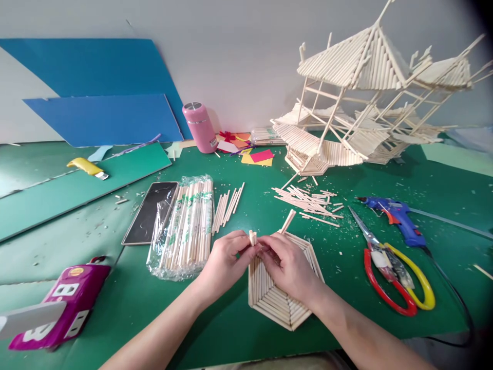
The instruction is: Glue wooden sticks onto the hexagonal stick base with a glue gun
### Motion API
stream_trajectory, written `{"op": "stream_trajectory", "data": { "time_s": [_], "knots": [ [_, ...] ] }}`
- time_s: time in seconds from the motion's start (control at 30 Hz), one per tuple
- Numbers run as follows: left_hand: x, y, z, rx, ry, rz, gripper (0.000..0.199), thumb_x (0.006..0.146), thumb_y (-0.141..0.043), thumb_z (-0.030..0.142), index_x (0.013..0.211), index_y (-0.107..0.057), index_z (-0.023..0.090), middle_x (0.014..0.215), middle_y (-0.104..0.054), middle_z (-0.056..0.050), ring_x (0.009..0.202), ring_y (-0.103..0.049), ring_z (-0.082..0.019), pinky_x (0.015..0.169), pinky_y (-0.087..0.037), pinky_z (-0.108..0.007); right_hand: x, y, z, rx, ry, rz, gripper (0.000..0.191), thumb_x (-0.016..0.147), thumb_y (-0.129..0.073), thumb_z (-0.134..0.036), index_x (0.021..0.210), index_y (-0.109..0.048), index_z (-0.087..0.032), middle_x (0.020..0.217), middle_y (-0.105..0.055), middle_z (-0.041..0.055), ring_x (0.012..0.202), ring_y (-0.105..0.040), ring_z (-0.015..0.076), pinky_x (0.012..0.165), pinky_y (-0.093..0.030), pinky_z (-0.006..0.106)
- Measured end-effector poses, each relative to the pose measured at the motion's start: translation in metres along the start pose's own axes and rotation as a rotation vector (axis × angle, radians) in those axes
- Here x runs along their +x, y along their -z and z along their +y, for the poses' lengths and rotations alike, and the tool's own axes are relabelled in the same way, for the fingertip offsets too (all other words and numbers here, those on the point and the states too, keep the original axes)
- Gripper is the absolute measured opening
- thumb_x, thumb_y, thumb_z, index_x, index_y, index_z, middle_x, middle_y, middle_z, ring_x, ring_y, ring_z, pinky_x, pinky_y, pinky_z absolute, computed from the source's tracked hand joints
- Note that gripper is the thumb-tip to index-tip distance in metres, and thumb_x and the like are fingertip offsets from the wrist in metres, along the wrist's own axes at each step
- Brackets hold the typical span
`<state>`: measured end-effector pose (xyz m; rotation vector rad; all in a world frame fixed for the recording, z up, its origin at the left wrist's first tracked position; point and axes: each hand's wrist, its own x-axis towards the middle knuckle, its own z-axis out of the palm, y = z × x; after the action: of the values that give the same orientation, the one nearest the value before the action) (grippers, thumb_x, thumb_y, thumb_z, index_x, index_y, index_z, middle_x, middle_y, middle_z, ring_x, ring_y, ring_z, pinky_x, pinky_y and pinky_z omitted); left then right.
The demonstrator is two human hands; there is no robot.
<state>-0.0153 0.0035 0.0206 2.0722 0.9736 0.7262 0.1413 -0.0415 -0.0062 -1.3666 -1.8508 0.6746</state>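
A flat hexagonal panel of wooden sticks [290,311], laid in nested rings, rests on the green table in front of me. At its upper left corner a pair of short stick ends [252,237] points up, pinched between the fingers of my left hand [230,261]. My right hand [290,264] lies over the panel, and its fingertips close on the same sticks from the right. Another short stick piece [287,221] juts from the panel's top corner. My fingers hide where the held sticks meet the panel.
Left of my hands lie a plastic-wrapped stick bundle [187,226], a phone [144,218] and a purple power strip [73,293]. Scissors [396,277] and a blue glue gun [402,216] lie right. Loose sticks [308,203], a pink flask [200,128] and a stick-built pavilion model [346,118] stand beyond.
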Motion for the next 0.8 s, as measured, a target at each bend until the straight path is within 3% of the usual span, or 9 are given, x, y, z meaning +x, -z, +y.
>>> {"op": "stream_trajectory", "data": {
  "time_s": [0.23,0.33,0.47,0.53,0.67,0.8],
  "knots": [
    [-0.005,0.003,-0.004,0.063,0.055,-0.009,0.016,0.079,-0.057,0.030,0.083,-0.062,0.015,0.073,-0.056,-0.004,0.066,-0.053,-0.014,0.058,-0.045,-0.026,0.000,0.003,-0.006,0.031,0.009,0.005,0.026,0.084,-0.045,-0.013,0.107,-0.053,-0.018,0.091,-0.060,0.0076,0.081,-0.057,0.0174,0.071,-0.049,0.032],
    [-0.019,0.005,-0.007,0.199,0.107,-0.008,0.036,0.071,-0.064,0.038,0.098,-0.058,0.016,0.079,-0.055,-0.004,0.071,-0.053,-0.017,0.059,-0.047,-0.029,-0.008,0.022,-0.005,0.015,0.001,0.066,0.027,0.084,-0.045,-0.014,0.109,-0.051,-0.019,0.088,-0.059,0.0053,0.077,-0.058,0.0150,0.069,-0.050,0.028],
    [-0.042,0.001,-0.006,0.440,0.122,0.023,0.023,0.080,-0.052,0.036,0.075,-0.056,0.015,0.073,-0.052,-0.005,0.070,-0.051,-0.019,0.062,-0.044,-0.035,-0.030,0.053,0.017,-0.245,-0.142,0.285,0.021,0.085,-0.047,-0.026,0.103,-0.053,-0.018,0.083,-0.059,0.0050,0.070,-0.057,0.0161,0.064,-0.049,0.030],
    [-0.051,-0.006,-0.002,0.539,0.105,-0.003,0.028,0.081,-0.049,0.037,0.063,-0.051,0.015,0.067,-0.049,-0.004,0.067,-0.048,-0.019,0.061,-0.042,-0.035,-0.042,0.061,0.031,-0.412,-0.240,0.252,0.027,0.084,-0.047,-0.034,0.104,-0.055,-0.018,0.090,-0.059,0.0081,0.080,-0.057,0.0210,0.069,-0.049,0.035],
    [-0.059,-0.020,0.007,0.638,0.088,-0.094,0.029,0.085,-0.043,0.034,0.063,-0.048,0.017,0.070,-0.049,-0.005,0.069,-0.045,-0.020,0.063,-0.039,-0.036,-0.056,0.052,0.038,-0.516,-0.266,0.153,0.032,0.083,-0.047,-0.041,0.100,-0.060,-0.018,0.103,-0.057,0.0120,0.096,-0.054,0.0273,0.080,-0.046,0.042],
    [-0.060,-0.026,0.010,0.645,0.100,-0.104,0.029,0.087,-0.040,0.031,0.063,-0.048,0.016,0.071,-0.050,-0.005,0.071,-0.045,-0.021,0.064,-0.037,-0.036,-0.057,0.039,0.025,-0.336,-0.350,0.199,0.036,0.082,-0.046,-0.040,0.109,-0.053,-0.018,0.109,-0.058,0.0125,0.100,-0.054,0.0277,0.083,-0.044,0.041]
  ]
}}
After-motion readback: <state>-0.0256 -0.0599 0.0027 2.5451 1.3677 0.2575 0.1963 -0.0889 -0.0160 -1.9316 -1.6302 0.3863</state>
